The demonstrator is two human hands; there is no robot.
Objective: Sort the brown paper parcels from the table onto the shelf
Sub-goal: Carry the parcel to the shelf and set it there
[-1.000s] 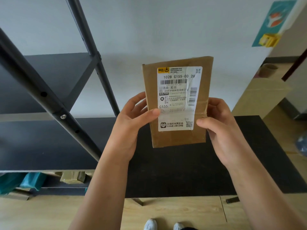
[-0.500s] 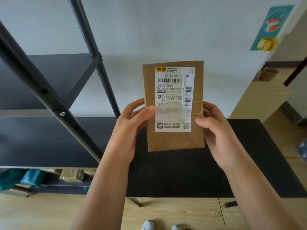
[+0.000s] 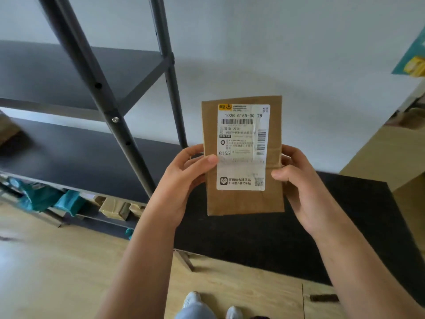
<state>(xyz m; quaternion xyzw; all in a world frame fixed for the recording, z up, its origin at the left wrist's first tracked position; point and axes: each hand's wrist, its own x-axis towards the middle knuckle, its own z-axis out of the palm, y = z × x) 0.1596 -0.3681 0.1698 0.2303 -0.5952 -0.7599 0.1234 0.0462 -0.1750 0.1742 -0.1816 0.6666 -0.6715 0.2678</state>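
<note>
The parcel (image 3: 243, 199) is a flat brown paper one held upright with its long side running up and down, white shipping label (image 3: 242, 146) facing the camera and reading right way up, up in the air over the black table (image 3: 345, 226) with the shelf (image 3: 69, 153) off to the left. It sits right between the two hands, pinched at about mid-height on each edge. The left hand (image 3: 181, 180) has its thumb across the front by the label and fingers curled behind, the right hand (image 3: 299, 187) grips the opposite edge the same way, and both forearms reach up from the bottom.
</note>
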